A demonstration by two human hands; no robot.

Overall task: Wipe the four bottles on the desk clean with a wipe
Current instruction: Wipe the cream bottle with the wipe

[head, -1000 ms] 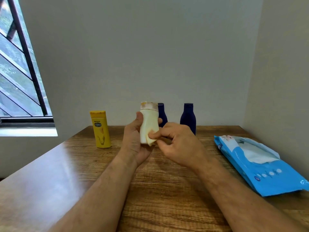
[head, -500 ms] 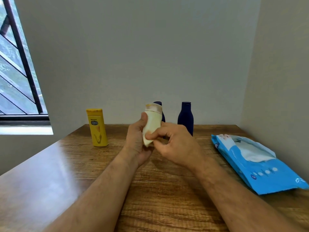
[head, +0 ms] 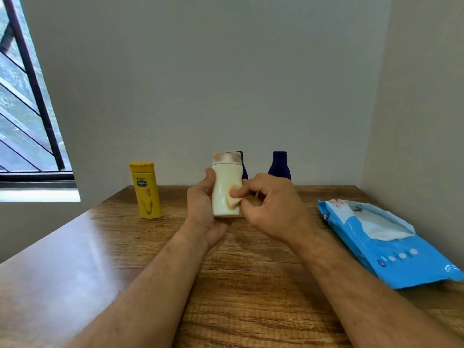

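Note:
My left hand (head: 203,209) grips a cream bottle (head: 224,187) upright above the wooden desk (head: 251,285), thumb on its left side. My right hand (head: 271,209) pinches a small stained wipe (head: 232,203) against the bottle's lower right side. A yellow bottle (head: 147,190) stands to the left near the wall. Two dark blue bottles stand at the back: one (head: 243,167) mostly hidden behind the cream bottle, the other (head: 279,165) partly behind my right hand.
A blue pack of wipes (head: 391,247) lies open on the desk's right side, a white wipe sticking out of it. Walls close the desk at the back and right. A barred window (head: 25,109) is at the left.
The cream bottle went from tilted to upright in my left hand. My right hand's fingers with the wipe shifted over its lower right side. The camera view moved slightly.

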